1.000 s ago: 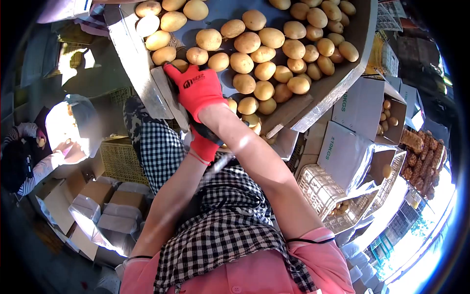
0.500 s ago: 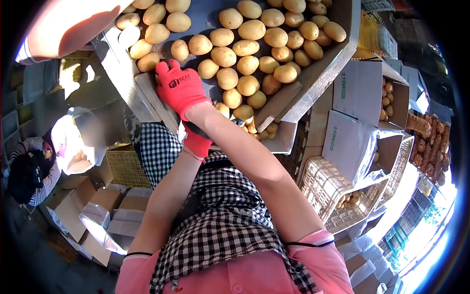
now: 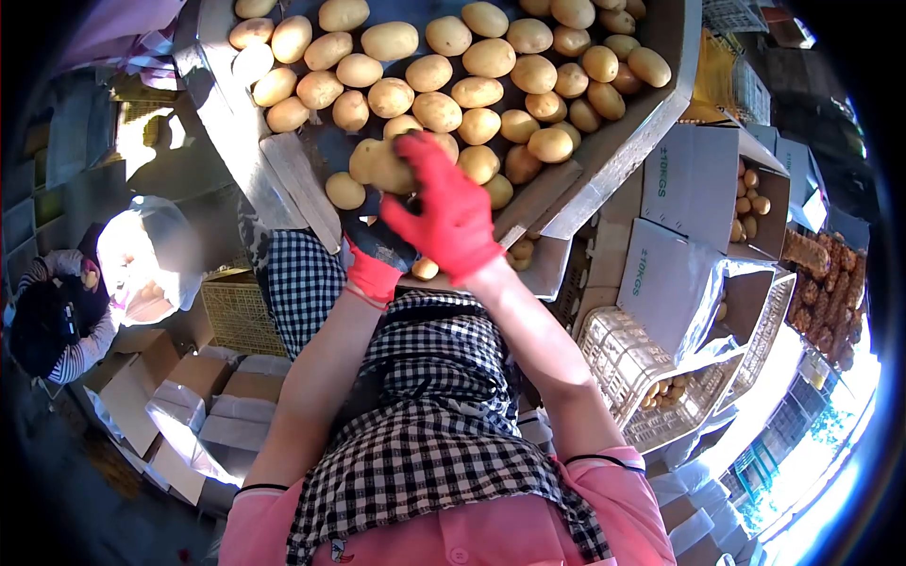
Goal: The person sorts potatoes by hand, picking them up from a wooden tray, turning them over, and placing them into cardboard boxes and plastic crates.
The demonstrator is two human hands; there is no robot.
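Note:
Pale yellow potatoes (image 3: 489, 58) lie spread over a sloping wooden-sided tray (image 3: 615, 151) in front of me. My right hand (image 3: 448, 212), in a red glove, is over the tray's front part. Its fingers are closed around a motion-blurred potato (image 3: 379, 167). Just below and to the left is my left hand (image 3: 376, 264), in a red glove with a dark palm, at the tray's front opening. Its fingers are mostly hidden by the right hand and blurred. A single potato (image 3: 345, 191) lies near it, and another potato (image 3: 425, 269) shows between my wrists.
Potatoes fill cardboard boxes (image 3: 691, 177) and a white plastic crate (image 3: 618, 354) on the right. Flattened or open cartons (image 3: 203, 379) and a yellow crate (image 3: 247, 316) stand at left, where another person (image 3: 58, 311) is beside a white bag (image 3: 146, 259).
My right hand has moved right and nearer me from the tray's left edge, now with a potato. More potatoes lie at the tray's upper left. Another person's arm there has withdrawn.

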